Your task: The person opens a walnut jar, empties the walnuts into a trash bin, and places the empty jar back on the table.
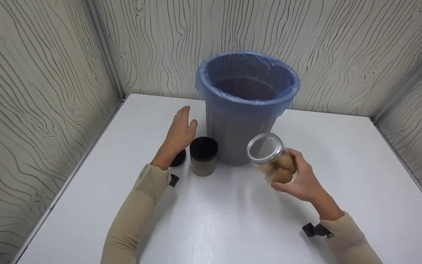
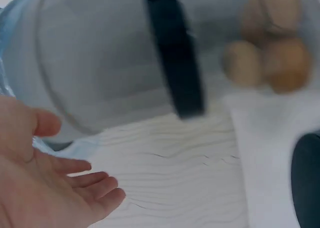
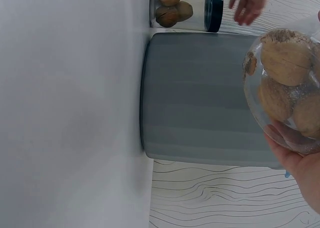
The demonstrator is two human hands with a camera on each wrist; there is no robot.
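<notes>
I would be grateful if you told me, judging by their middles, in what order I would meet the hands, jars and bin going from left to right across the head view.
Left hand → black-lidded jar → bin → open jar → right hand.

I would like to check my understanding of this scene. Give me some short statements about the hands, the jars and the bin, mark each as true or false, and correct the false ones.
1. The right hand holds a jar with nuts inside, and the left hand holds nothing. True.
2. The held jar is closed. False: it is open at the top.
3. The black-lidded jar stands on the table. True.
4. The black-lidded jar contains no nuts. False: nuts lie at its bottom.
5. A blue bag covers the rim of the bin. True.
</notes>
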